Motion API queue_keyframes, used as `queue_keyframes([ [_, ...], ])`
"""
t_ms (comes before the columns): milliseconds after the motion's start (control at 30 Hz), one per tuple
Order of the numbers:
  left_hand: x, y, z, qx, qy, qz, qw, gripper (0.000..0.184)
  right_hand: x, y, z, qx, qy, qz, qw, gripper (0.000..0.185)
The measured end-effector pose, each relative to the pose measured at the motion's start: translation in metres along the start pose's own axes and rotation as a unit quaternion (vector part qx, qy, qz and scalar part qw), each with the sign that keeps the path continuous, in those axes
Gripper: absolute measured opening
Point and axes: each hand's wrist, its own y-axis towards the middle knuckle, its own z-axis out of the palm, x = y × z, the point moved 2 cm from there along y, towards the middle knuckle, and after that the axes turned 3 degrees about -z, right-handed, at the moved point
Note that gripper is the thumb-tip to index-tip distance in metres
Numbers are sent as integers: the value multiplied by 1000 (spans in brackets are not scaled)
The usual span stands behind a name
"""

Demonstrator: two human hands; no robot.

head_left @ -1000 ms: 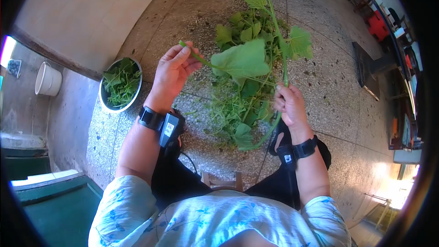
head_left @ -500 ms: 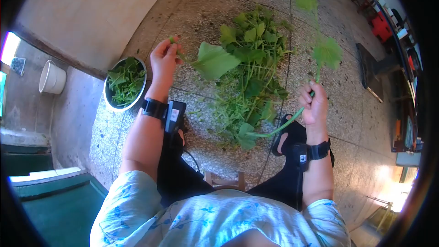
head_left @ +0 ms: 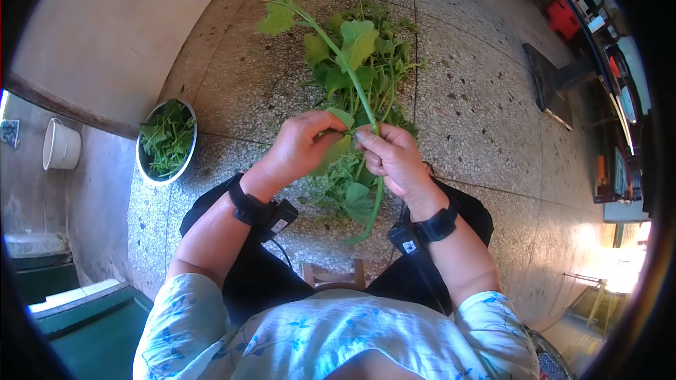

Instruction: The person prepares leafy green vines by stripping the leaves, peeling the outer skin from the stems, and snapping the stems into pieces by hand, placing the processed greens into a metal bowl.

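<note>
In front of me my right hand (head_left: pixel 396 158) is closed around a long green vine stem (head_left: pixel 360 91). The stem runs diagonally from a leafy tip at upper left down past my right hand toward my knees. My left hand (head_left: pixel 299 146) is pinched on a broad green leaf (head_left: pixel 332 155), right beside the stem. Whether that leaf is joined to the stem cannot be made out behind the fingers. Beneath and beyond both hands lies a heap of leafy vines (head_left: pixel 331 79) on the speckled floor.
A pale-rimmed bowl (head_left: pixel 195 142) of picked greens stands on the floor at left, by the wall. A white bucket (head_left: pixel 62 144) is farther left. At right are a dark flat base (head_left: pixel 546 84) and a long table, with a red object (head_left: pixel 563 17) behind.
Both hands have come together over the heap from wide apart. The vine has swung left with my right hand, and its tip now points to the upper left.
</note>
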Motion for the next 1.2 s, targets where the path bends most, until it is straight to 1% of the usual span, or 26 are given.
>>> queue_keyframes([
  [67, 2, 0, 3, 4, 22, 28, 999, 13, 0, 2, 1, -4, -24, 6, 1000, 11],
  [200, -3, -3, 4, -7, 40, 42, 998, 13, -2, 3, 0, 2, -35, 6, 999, 9],
  [267, -2, -2, 5, -10, 48, -1, 999, 14, -1, 2, 2, -13, 11, 5, 1000, 5],
  [300, 0, -3, 7, -11, 48, -2, 999, 14, -1, 2, 1, -12, 11, 6, 1000, 5],
  [367, 3, -3, 11, 13, 32, 35, 999, 14, -1, 2, 1, 23, 60, 24, 998, 3],
  [400, 3, -3, 11, 12, 32, 34, 999, 14, -3, 2, 2, 23, 59, 25, 998, 3],
  [467, 0, -4, 10, -6, -12, -4, 1000, 12, -7, 4, 0, -9, 36, 32, 999, 3],
  [500, 3, -4, 9, -6, -12, -5, 1000, 12, -8, 5, -2, -9, 36, 33, 999, 3],
  [567, 16, -2, 4, 2, -117, -92, 989, 7, -10, 8, -11, -62, -3, 37, 997, 4],
  [600, 18, -1, 0, 2, -116, -93, 989, 7, -11, 9, -15, -61, -2, 37, 997, 4],
  [667, 25, 3, -13, -53, -305, -144, 940, 4, -10, 9, -25, -85, -19, 26, 996, 4],
  [733, 26, 4, -27, -66, -301, -154, 939, 5, -9, 8, -33, -96, -26, 22, 995, 5],
  [800, 33, 4, -39, -108, -399, -180, 893, 9, -8, 8, -44, -127, -27, 9, 992, 6],
  [867, 41, 3, -46, -113, -412, -175, 887, 10, -5, 7, -49, -136, -19, 0, 991, 6],
  [933, 47, 2, -52, -134, -474, -165, 854, 9, -2, 7, -55, -161, -16, -21, 987, 6],
  [1000, 51, 1, -58, -135, -478, -172, 850, 9, 0, 7, -61, -162, -20, -31, 986, 6],
  [1067, 56, 0, -62, -158, -496, -191, 833, 9, 2, 8, -69, -181, -13, -51, 982, 6],
  [1133, 59, -1, -69, -170, -482, -199, 836, 9, 6, 9, -75, -190, -10, -54, 980, 6],
  [1200, 64, -1, -76, -181, -469, -207, 839, 9, 14, 9, -84, -225, 2, -99, 969, 5],
])
